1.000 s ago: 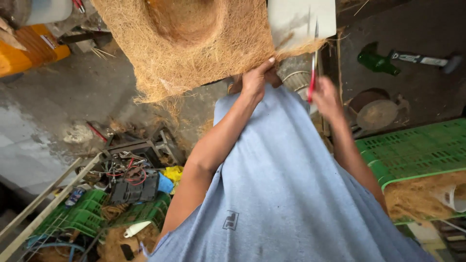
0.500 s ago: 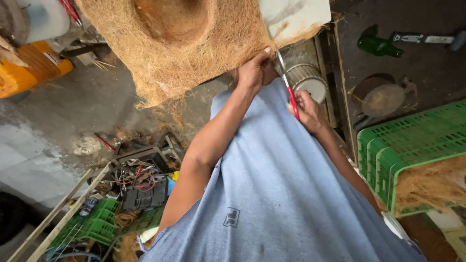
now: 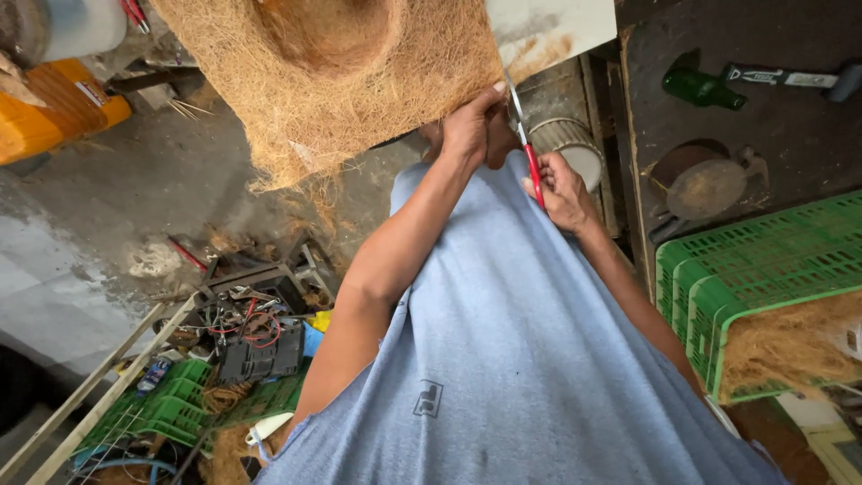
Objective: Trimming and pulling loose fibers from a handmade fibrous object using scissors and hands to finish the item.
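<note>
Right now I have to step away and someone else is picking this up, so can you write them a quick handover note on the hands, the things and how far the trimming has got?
Left hand: grips the lower edge of the brown coconut-fibre mat with a bowl-shaped hollow.
Right hand: holds the red-handled scissors, blades pointing up at the mat's edge beside the pale flat board.
Nearby: green plastic crates to the right, one holding loose fibre.
Done: cannot tell how much edge is already trimmed.
Left: ragged strands hang along the mat's lower left edge, apparently uncut.
</note>
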